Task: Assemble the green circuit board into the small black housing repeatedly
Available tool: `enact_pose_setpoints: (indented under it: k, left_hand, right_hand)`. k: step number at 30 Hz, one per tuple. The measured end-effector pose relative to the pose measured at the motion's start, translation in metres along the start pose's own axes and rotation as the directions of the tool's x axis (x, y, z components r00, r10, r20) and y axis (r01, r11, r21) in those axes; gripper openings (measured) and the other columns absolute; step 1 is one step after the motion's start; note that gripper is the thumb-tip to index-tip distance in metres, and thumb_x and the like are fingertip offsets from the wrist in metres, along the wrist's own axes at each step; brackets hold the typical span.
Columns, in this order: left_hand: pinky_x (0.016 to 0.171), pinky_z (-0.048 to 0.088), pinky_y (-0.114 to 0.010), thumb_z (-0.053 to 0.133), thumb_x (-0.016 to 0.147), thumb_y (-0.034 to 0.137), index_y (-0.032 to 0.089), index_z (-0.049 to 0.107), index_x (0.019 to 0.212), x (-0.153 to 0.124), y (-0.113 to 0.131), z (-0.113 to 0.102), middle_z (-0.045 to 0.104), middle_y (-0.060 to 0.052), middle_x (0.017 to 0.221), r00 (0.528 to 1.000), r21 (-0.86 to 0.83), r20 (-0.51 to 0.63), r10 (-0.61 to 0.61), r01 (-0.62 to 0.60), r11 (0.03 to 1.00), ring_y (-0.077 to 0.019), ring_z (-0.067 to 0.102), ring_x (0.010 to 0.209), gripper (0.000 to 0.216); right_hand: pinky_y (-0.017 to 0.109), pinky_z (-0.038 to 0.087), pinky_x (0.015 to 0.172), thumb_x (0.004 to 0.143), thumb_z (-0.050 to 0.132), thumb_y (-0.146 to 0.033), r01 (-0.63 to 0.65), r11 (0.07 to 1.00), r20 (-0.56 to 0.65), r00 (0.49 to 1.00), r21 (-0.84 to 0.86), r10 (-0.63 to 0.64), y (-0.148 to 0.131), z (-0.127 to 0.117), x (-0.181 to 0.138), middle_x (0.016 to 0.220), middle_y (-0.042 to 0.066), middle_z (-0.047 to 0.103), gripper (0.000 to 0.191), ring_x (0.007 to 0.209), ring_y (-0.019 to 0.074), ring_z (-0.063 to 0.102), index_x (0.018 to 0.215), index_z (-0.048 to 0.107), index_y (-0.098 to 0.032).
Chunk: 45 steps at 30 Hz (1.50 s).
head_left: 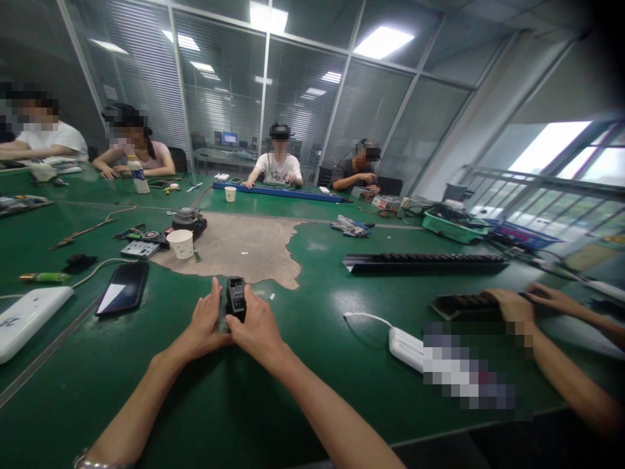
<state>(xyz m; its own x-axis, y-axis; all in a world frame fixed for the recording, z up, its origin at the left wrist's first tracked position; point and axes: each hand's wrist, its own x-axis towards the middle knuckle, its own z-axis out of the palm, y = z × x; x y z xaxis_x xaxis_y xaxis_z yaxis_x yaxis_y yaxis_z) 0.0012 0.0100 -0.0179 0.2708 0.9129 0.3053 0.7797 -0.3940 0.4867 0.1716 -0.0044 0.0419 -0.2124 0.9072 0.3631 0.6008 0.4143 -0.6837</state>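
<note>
A small black boxy part (236, 296) stands upright on the green table (312, 391) in front of me. My left hand (205, 320) grips its left side with the fingers curled against it. My right hand (256, 326) holds its right side, thumb pressed on the front. Both hands rest on the table top with the part between them.
A black phone (122, 288) and a white box (24, 316) lie at left, a paper cup (181, 243) and tools beyond. A long black tray (424, 262) and a white power strip (406, 345) lie right. A co-worker's hands (510, 305) work at right. Several people sit opposite.
</note>
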Motion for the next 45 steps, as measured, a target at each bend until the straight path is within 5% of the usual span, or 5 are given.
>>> enact_pose_setpoints:
  k: [10,18,26,39,45]
  left_hand:
    - [0.106,0.018,-0.063,0.069,0.064,0.033,0.02,-0.026,0.144,-0.003,0.006,0.0,0.027,-0.021,0.148,1.0,0.034,-0.002,-0.019,0.019,0.999,-0.041,0.025,0.137,0.125]
    - [0.106,0.021,-0.06,0.069,0.072,0.045,0.022,-0.023,0.146,0.002,-0.002,0.003,0.029,-0.021,0.149,0.999,-0.017,-0.023,0.028,-0.028,0.999,-0.0386,0.029,0.136,0.12]
    - [0.106,0.019,-0.062,0.069,0.073,0.046,0.021,-0.023,0.146,0.003,0.006,-0.001,0.041,-0.019,0.143,1.0,-0.066,0.017,0.026,-0.025,0.997,-0.0379,0.034,0.134,0.12]
    - [0.107,0.021,-0.061,0.068,0.073,0.047,0.02,-0.018,0.148,0.003,0.012,-0.006,0.036,-0.02,0.146,0.999,-0.069,0.034,0.032,-0.03,0.997,-0.0401,0.033,0.133,0.117]
    - [0.106,0.026,-0.057,0.069,0.073,0.046,0.02,-0.018,0.148,0.001,0.012,-0.008,0.037,-0.02,0.145,0.999,-0.096,0.044,0.017,-0.012,0.995,-0.0389,0.037,0.13,0.117]
  right_hand:
    - [0.042,0.044,0.096,0.072,0.064,-0.02,0.03,0.999,0.04,0.999,0.024,-0.031,0.013,0.013,-0.015,0.119,0.012,0.059,0.063,0.11,0.0279,0.056,0.132,0.043,-0.016]
    - [0.038,0.047,0.094,0.078,0.06,-0.026,0.008,0.993,-0.113,0.994,0.115,0.005,0.005,-0.015,-0.002,0.118,0.009,0.062,0.059,0.108,0.0252,0.059,0.134,0.043,-0.017]
    - [0.04,0.042,0.1,0.078,0.06,-0.023,-0.094,0.994,-0.184,0.978,0.049,0.102,0.05,-0.043,-0.016,0.125,0.011,0.059,0.059,0.118,0.0265,0.054,0.134,0.045,-0.018]
    - [0.049,0.031,0.109,0.075,0.064,-0.025,-0.074,0.996,-0.173,0.983,-0.05,0.065,0.081,-0.03,-0.036,0.144,0.019,0.039,0.078,0.134,0.0308,0.036,0.144,0.029,-0.009]
    - [0.045,0.037,0.106,0.077,0.06,-0.019,-0.103,0.994,-0.168,0.98,0.025,0.106,0.074,-0.038,-0.031,0.134,0.015,0.053,0.068,0.125,0.0281,0.048,0.141,0.038,-0.014]
